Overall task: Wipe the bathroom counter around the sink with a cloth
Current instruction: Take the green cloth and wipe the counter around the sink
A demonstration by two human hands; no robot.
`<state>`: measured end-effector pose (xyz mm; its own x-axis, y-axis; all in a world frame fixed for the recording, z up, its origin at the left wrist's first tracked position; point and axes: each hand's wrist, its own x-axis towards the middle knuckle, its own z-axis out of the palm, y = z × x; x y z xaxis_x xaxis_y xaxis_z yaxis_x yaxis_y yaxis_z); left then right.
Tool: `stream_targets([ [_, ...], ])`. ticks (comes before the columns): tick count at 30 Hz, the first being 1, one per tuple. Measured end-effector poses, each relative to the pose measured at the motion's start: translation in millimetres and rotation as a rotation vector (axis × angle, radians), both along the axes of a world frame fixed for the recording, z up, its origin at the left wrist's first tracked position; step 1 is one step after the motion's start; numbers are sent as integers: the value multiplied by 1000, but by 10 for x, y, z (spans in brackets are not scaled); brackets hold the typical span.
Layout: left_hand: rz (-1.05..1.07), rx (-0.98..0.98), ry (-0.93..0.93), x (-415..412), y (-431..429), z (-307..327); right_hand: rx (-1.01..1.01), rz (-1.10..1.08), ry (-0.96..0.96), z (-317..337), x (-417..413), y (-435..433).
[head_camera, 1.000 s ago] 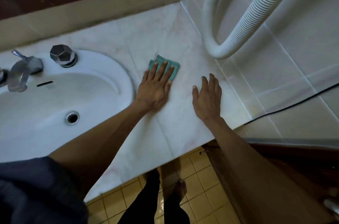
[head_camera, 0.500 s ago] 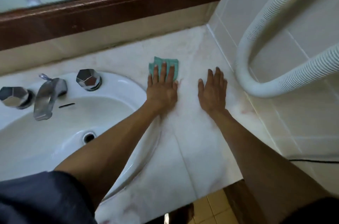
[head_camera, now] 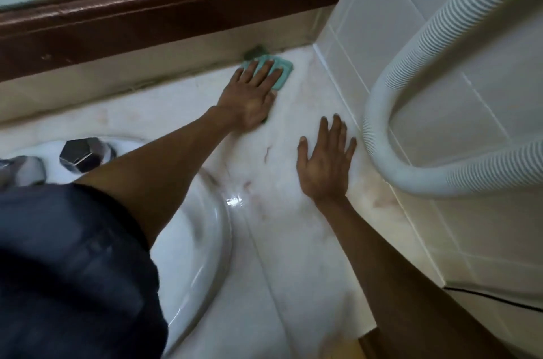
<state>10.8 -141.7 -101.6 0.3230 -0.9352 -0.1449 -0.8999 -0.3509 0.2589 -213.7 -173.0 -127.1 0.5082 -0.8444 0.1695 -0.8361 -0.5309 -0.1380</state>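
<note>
A small teal cloth (head_camera: 283, 72) lies flat on the pale marble counter (head_camera: 282, 211), close to the back wall near the right corner. My left hand (head_camera: 252, 94) presses down on it with fingers spread, covering most of it. My right hand (head_camera: 324, 163) rests flat and empty on the counter, nearer to me and beside the tiled side wall. The white sink basin (head_camera: 202, 229) sits at the left, partly hidden by my left arm and dark sleeve.
A chrome tap knob (head_camera: 83, 154) and part of the faucet (head_camera: 22, 169) stand on the sink's back rim. A thick white ribbed hose (head_camera: 411, 111) loops against the tiled right wall. A dark wooden mirror frame (head_camera: 152, 14) runs along the back. A black cable (head_camera: 499, 301) crosses the lower right tiles.
My left hand has pushed the cloth away from me, from beside the sink rim to the back wall. My right hand stayed flat on the counter. The camera leaned forward.
</note>
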Motion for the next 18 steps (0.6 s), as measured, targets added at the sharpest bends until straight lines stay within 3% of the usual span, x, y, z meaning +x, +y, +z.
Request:
stream_targets([
  [5, -57, 4, -8, -197, -760, -40, -9, 9, -37, -24, -10, -14],
  [13, -365, -74, -26, -123, 154, -42, 20, -4, -30, -37, -16, -24],
  [18, -89, -58, -48, -73, -386, -24, 5, -16, -37, -60, 3, -13],
])
